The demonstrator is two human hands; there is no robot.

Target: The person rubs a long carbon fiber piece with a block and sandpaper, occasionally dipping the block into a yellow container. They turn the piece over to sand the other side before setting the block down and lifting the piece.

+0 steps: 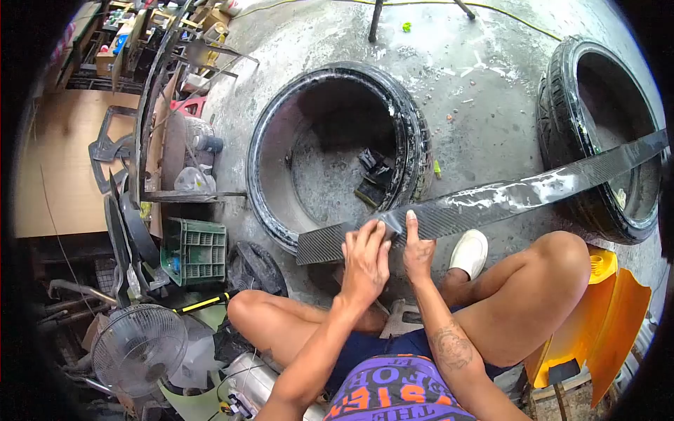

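Head view, left hand (365, 258), right hand (419, 249) on carbon strip (491, 201)

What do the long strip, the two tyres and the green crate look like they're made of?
Strip: probably carbon fibre, given the dark woven twill pattern; glossy, with pale wet-looking smears.
Middle tyre and right tyre: black rubber with tread ribs, dull and scuffed, streaked white.
Crate: likely moulded plastic, with green lattice walls and a matte finish.

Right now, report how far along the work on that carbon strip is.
Done, apparently: whitish wet smears streak the carbon strip toward the right tyre. In hand: left hand and right hand press near its left end. Left: that dry-looking end.
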